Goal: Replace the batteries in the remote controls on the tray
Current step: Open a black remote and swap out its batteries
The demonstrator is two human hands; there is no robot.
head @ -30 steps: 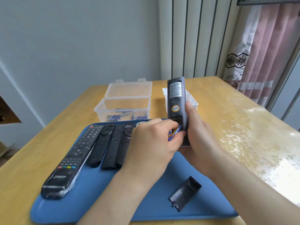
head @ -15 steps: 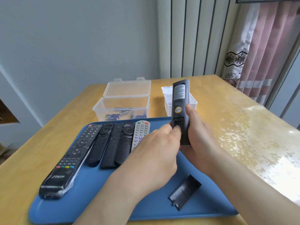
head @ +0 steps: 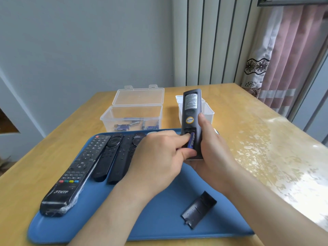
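My right hand grips a dark grey remote upright above the blue tray, back side toward me, battery bay uncovered. A blue battery lies in the right slot of the bay. My left hand reaches into the bay, its index fingertip and thumb on the battery. The remote's black battery cover lies loose on the tray at the front right. Three black remotes lie side by side on the tray's left: a large one and two slim ones.
A clear open box with several blue batteries stands behind the tray. A white container sits behind the held remote. The wooden table extends to the right, with curtains beyond its far corner.
The blue battery held at the bay's edge a second ago now lies in the right slot. My left hand has shifted, hiding the light grey remote seen half a second ago.
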